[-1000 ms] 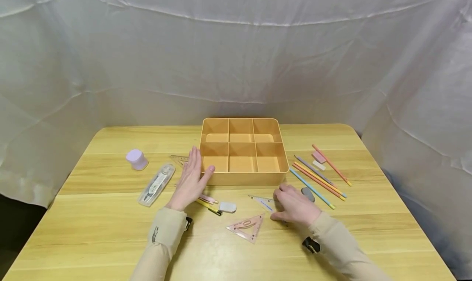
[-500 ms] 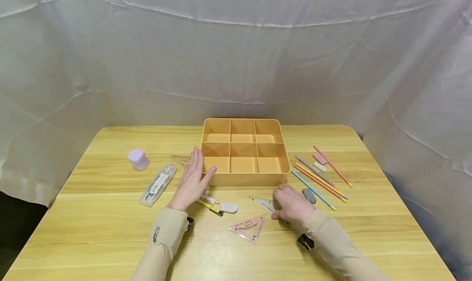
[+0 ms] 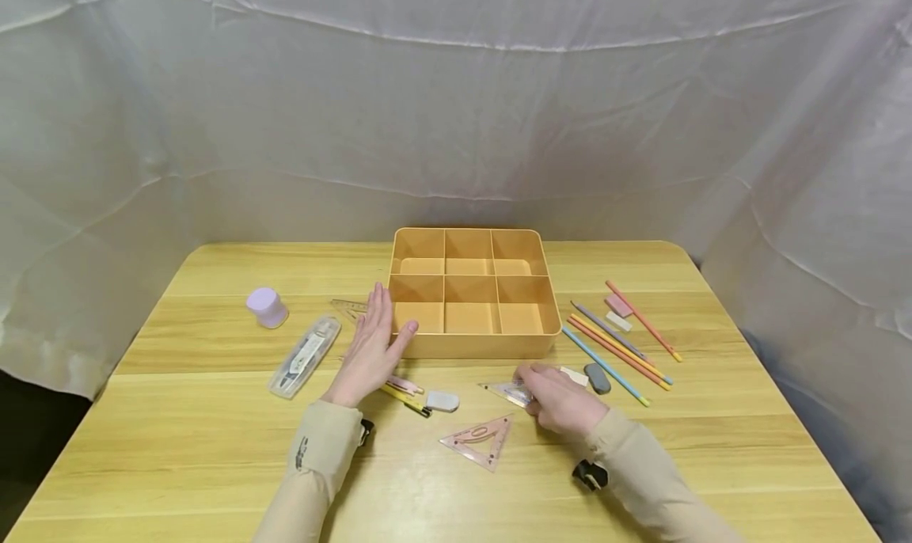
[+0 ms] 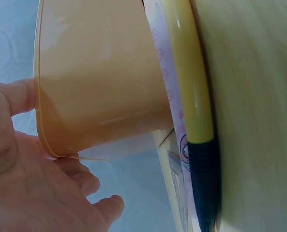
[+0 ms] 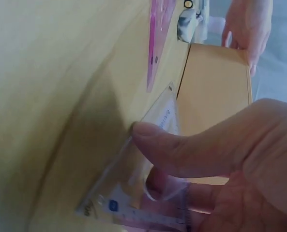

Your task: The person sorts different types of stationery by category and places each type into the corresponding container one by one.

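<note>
My left hand (image 3: 365, 355) rests against the left front corner of an orange six-compartment organizer box (image 3: 476, 346), its fingers extended. The left wrist view has the thumb touching the rim and other fingers behind the wall. In front of the box, my right hand (image 3: 566, 400) pinches a clear set square (image 5: 133, 214) between thumb and fingers. That set square looks tilted up off the table in the right wrist view. A pink set square (image 3: 466, 440) lies nearby to the left. A yellow pen (image 4: 191, 72) and a pink patterned pen lie partly beneath my left hand.
A white eraser (image 3: 442, 401) lies before the box. Right of my right hand are another white eraser (image 3: 574, 376), a grey eraser (image 3: 597, 377) and several pencils (image 3: 618, 351). On the left stand a clear case (image 3: 305, 357) and a lilac object (image 3: 267, 308).
My right hand has shifted slightly left and raised the clear set square it was over, uncovering a white eraser beside the grey one. The left hand stays on the box.
</note>
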Tool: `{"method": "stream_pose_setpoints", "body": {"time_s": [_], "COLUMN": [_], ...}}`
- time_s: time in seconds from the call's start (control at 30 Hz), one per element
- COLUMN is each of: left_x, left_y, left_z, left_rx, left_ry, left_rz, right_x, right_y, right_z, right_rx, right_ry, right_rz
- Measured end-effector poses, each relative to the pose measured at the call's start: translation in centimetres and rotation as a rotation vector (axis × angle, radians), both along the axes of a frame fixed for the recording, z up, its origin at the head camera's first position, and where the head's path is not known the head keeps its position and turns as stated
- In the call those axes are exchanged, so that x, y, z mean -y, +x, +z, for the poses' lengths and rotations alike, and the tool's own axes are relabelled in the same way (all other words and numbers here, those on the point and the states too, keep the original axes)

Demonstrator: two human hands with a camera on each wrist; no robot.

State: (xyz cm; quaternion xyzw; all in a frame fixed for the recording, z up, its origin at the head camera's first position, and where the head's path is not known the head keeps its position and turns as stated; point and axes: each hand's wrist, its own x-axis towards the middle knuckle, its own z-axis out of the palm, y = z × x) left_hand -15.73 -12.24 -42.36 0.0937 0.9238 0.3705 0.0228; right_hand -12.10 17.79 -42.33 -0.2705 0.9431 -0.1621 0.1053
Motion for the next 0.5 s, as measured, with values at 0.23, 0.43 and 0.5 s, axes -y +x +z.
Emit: {"method": "stream_pose_setpoints", "body": {"time_s": [0.23, 0.43, 0.5], "left_x": [0.0, 0.0, 0.0], "left_y": [0.0, 0.0, 0.0], "left_z": [-0.1, -0.2, -0.2], "left_rx": [-0.005, -0.004, -0.006], "left_ry": [-0.01, -0.012, -0.01], "left_rz": [0.001, 0.002, 0.002], "right_x": [-0.7, -1.1, -1.3], "right_y": [0.5, 0.5, 0.5], "right_z": [-0.2, -0.3, -0.3], "right_rx": [-0.049, -0.087, -0.09], "right_ry": [-0.021, -0.124, -0.161], "right_rz": [0.03, -0.016, -0.032]}}
